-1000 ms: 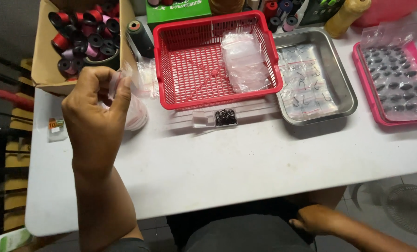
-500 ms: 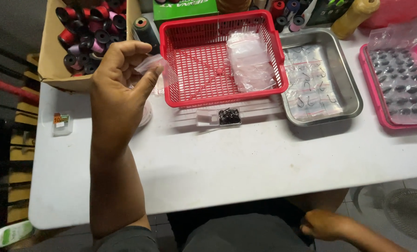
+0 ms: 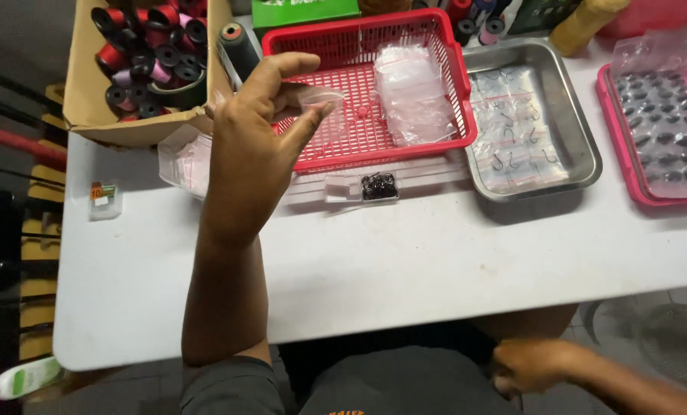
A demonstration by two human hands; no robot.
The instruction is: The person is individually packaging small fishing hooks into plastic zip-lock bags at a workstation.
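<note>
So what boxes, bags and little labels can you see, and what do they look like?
Small clear plastic bag: pinched in the left hand, above the red basket.
Stack of clear plastic bags: inside that basket.
Brown cardboard box: top left, full of thread spools.
Green box: top edge, behind the basket.
Small orange-and-white label: table's left edge.
</note>
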